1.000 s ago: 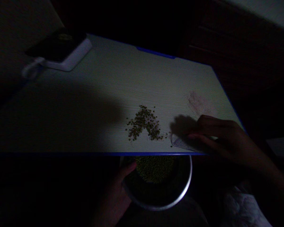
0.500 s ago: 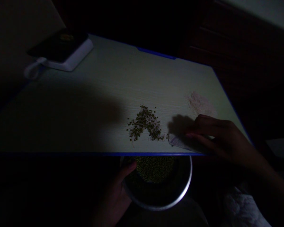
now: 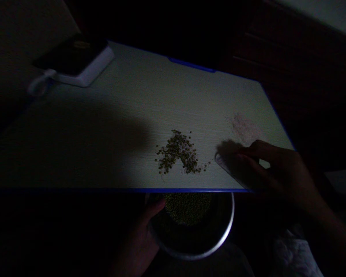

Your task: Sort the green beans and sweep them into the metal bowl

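Observation:
The scene is very dark. A small heap of green-brown beans (image 3: 178, 152) lies on a pale table top (image 3: 138, 115) with a blue edge. My right hand (image 3: 272, 167) rests at the table's near right, fingers pressed on a small pale card or paper (image 3: 223, 161) just right of the beans. Below the table's front edge, my left hand (image 3: 141, 238) grips the rim of a round metal bowl (image 3: 216, 242) that holds more of the same beans.
A white flat device with a dark top (image 3: 77, 63) and a loop sits at the far left corner. A faint pinkish smear of powder (image 3: 242, 127) marks the table beyond my right hand. Pale cloth (image 3: 294, 257) shows at lower right.
My right hand and the pale card have drawn back a little to the right, away from the bean heap. The left hand and bowl stay put.

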### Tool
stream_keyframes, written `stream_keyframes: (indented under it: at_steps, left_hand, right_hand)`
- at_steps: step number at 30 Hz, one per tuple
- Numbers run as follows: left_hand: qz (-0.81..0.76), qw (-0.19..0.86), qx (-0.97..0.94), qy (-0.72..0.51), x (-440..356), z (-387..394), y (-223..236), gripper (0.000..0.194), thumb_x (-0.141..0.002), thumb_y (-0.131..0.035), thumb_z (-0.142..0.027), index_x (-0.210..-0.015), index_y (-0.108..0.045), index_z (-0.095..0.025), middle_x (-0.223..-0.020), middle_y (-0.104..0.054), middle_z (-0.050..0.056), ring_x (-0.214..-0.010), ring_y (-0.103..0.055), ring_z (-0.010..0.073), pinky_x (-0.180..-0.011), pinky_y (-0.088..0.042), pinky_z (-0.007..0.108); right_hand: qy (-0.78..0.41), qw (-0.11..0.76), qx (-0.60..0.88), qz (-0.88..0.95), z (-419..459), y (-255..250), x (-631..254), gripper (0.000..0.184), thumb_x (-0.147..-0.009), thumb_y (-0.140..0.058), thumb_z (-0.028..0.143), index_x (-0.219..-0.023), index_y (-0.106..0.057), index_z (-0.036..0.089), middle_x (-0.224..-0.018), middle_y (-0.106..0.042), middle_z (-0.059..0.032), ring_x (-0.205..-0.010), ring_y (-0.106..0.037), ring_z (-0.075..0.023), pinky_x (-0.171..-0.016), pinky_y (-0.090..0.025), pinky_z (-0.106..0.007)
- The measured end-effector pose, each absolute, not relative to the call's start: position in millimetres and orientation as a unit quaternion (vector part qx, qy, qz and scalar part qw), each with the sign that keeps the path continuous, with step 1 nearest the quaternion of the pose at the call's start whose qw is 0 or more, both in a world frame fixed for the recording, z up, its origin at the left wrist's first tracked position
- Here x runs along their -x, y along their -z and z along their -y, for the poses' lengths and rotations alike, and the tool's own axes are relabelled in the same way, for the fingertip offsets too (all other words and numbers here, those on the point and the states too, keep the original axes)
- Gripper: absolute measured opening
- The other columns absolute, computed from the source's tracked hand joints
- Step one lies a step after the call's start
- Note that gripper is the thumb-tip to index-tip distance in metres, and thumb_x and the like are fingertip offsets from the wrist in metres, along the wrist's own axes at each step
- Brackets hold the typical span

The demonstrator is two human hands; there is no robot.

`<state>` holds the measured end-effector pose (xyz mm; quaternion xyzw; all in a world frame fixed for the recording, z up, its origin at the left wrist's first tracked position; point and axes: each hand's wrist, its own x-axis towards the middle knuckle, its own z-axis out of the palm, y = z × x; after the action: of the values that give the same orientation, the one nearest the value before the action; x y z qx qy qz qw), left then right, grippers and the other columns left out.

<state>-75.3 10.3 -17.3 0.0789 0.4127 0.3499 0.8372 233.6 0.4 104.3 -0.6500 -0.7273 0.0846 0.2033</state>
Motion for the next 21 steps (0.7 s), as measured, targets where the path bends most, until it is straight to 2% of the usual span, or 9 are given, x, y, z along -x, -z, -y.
stream_keyframes:
  at_steps: [4, 6, 8, 11, 13, 16, 19, 21]
  left_hand:
    - [-0.448, 0.822, -0.067, -0.345, 69, -13, 9, 0.016, -0.072, -0.083, -0.021, -0.081, -0.078, -0.033, -0.094, -0.085, 0.0, -0.121, -0.071, 0.0319, -0.103, -0.057, 0.046]
    - [-0.469, 0.813, -0.061, -0.34, 68, -13, 7, 0.017, -0.072, -0.083, -0.02, -0.083, -0.079, -0.033, -0.098, -0.085, 0.0, -0.125, -0.069, 0.0318, -0.107, -0.055, 0.047]
    - [-0.492, 0.804, -0.056, -0.331, 68, -13, 8, 0.02, -0.071, -0.084, -0.017, -0.083, -0.079, -0.032, -0.097, -0.085, 0.0, -0.126, -0.068, 0.0314, -0.108, -0.054, 0.046]
    - [-0.527, 0.792, -0.038, -0.305, 70, -14, 14, 0.013, -0.075, -0.083, -0.022, -0.084, -0.08, -0.03, -0.095, -0.086, 0.001, -0.121, -0.071, 0.0317, -0.104, -0.057, 0.046]
    - [-0.541, 0.786, -0.028, -0.297, 71, -15, 18, 0.008, -0.079, -0.081, -0.025, -0.085, -0.081, -0.03, -0.093, -0.086, 0.0, -0.117, -0.073, 0.0307, -0.101, -0.059, 0.045]
    - [-0.55, 0.778, -0.02, -0.304, 68, -16, 15, 0.013, -0.076, -0.083, -0.022, -0.085, -0.082, -0.033, -0.094, -0.086, -0.002, -0.117, -0.074, 0.0293, -0.1, -0.059, 0.041]
    - [-0.523, 0.799, -0.001, -0.295, 60, -18, 2, 0.007, -0.069, -0.086, -0.026, -0.072, -0.081, -0.03, -0.087, -0.086, 0.0, -0.117, -0.073, 0.0326, -0.102, -0.058, 0.042]
    - [-0.483, 0.822, -0.018, -0.303, 55, -19, -7, 0.012, -0.068, -0.087, -0.031, -0.06, -0.077, -0.03, -0.082, -0.085, 0.001, -0.117, -0.073, 0.0344, -0.101, -0.059, 0.043]
  right_hand:
    - [-0.035, 0.214, 0.711, 0.669, 2, -100, -257, 0.019, -0.098, -0.061, 0.032, -0.1, -0.075, 0.02, -0.085, -0.076, -0.0067, -0.069, -0.07, -0.0218, -0.052, -0.048, -0.03]
    - [-0.025, 0.22, 0.711, 0.667, 1, -101, -259, 0.018, -0.098, -0.061, 0.032, -0.101, -0.075, 0.021, -0.088, -0.077, -0.0065, -0.073, -0.072, -0.0231, -0.056, -0.05, -0.032]
    - [-0.035, 0.222, 0.692, 0.686, -3, -103, -252, 0.017, -0.098, -0.062, 0.032, -0.1, -0.075, 0.022, -0.09, -0.077, -0.0056, -0.077, -0.073, -0.0221, -0.063, -0.052, -0.032]
    - [-0.061, 0.221, 0.637, 0.736, -14, -107, -235, 0.017, -0.1, -0.06, 0.028, -0.099, -0.075, 0.019, -0.083, -0.074, -0.0046, -0.072, -0.069, -0.0171, -0.062, -0.05, -0.028]
    - [-0.066, 0.218, 0.601, 0.766, -22, -107, -226, 0.019, -0.101, -0.057, 0.024, -0.101, -0.075, 0.018, -0.085, -0.073, -0.0057, -0.076, -0.068, -0.017, -0.065, -0.05, -0.028]
    - [-0.098, 0.214, 0.556, 0.797, -28, -106, -221, 0.02, -0.103, -0.056, 0.023, -0.105, -0.075, 0.015, -0.089, -0.074, -0.0076, -0.082, -0.067, -0.0176, -0.07, -0.051, -0.03]
    - [-0.135, 0.224, 0.528, 0.808, -24, -105, -219, 0.02, -0.103, -0.057, 0.023, -0.107, -0.075, 0.015, -0.086, -0.072, -0.007, -0.082, -0.065, -0.0172, -0.067, -0.05, -0.029]
    - [-0.144, 0.237, 0.523, 0.806, -19, -105, -220, 0.019, -0.102, -0.057, 0.022, -0.106, -0.075, 0.016, -0.084, -0.072, -0.0063, -0.079, -0.064, -0.0171, -0.065, -0.05, -0.028]
